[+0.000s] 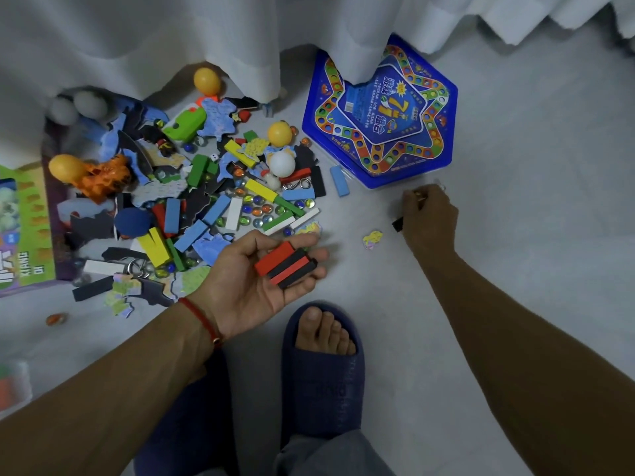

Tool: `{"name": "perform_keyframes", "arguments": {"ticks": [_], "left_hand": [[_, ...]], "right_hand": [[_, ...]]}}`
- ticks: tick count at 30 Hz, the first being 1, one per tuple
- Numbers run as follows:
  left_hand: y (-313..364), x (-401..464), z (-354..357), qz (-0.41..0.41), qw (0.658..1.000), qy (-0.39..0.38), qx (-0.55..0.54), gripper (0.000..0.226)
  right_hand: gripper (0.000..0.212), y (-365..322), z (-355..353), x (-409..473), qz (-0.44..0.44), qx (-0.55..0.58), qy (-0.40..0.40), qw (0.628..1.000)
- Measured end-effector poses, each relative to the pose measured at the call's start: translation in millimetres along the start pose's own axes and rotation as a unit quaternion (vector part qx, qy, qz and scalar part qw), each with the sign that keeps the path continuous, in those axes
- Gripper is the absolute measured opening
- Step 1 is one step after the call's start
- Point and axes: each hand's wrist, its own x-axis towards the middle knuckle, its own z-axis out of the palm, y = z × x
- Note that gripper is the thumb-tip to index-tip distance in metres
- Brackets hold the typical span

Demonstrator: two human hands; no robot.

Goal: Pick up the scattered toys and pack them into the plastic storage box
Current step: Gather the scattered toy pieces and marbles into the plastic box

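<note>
My left hand [261, 280] lies palm up over the floor, and on its flat fingers rest several red and black blocks [287, 264]. My right hand [429, 214] is curled down to the floor right of the pile, gripping a small black block [398, 224]. A pile of scattered toys [192, 187] covers the floor at left: coloured blocks, glass marbles, puzzle pieces, yellow and white balls, an orange figure. A blue pentagon plastic storage box [381, 115] with a printed game lid stands behind my right hand, partly under a white curtain.
A white curtain [206, 32] hangs over the back of the pile. A green and purple game box [24, 228] lies at the left edge. A yellow puzzle piece [372, 238] and an orange marble [56, 318] lie apart. My slippered foot [323, 365] stands below my left hand.
</note>
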Motion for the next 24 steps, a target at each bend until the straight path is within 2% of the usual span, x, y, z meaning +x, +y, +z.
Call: {"name": "perform_keyframes", "arguments": {"ticks": [3, 5, 10, 13, 16, 19, 21, 22, 24], "left_hand": [[0, 1, -2, 0.004, 1.0, 0.009, 0.021, 0.044], [0, 1, -3, 0.004, 0.999, 0.018, 0.033, 0.043], [-2, 2, 2, 0.0, 0.998, 0.042, 0.04, 0.043], [-3, 4, 7, 0.0, 0.998, 0.055, 0.033, 0.043], [-2, 5, 11, -0.004, 0.998, 0.062, 0.007, 0.044], [-1, 5, 13, 0.004, 0.998, 0.063, -0.03, 0.045], [0, 5, 13, 0.012, 0.997, 0.065, -0.038, 0.044], [0, 5, 12, 0.015, 0.997, 0.066, -0.039, 0.044], [-1, 4, 9, 0.018, 0.996, 0.069, -0.046, 0.044]], "right_hand": [[0.026, 13, -17, 6, 0.068, 0.032, 0.105, 0.992], [0.029, 21, -30, 20, 0.075, -0.019, 0.113, 0.991], [0.028, 28, -40, 44, -0.014, -0.121, -0.004, 0.993], [0.023, 26, -29, 31, -0.016, -0.127, -0.019, 0.992], [0.02, 18, -18, 6, -0.034, -0.08, -0.023, 0.996], [0.017, -1, -16, -33, -0.154, -0.017, -0.037, 0.987], [0.02, -5, -12, -56, -0.213, -0.015, -0.088, 0.973], [0.021, -2, -8, -64, -0.203, -0.008, -0.122, 0.971], [0.018, 4, -1, -74, -0.113, 0.051, -0.169, 0.978]]}}
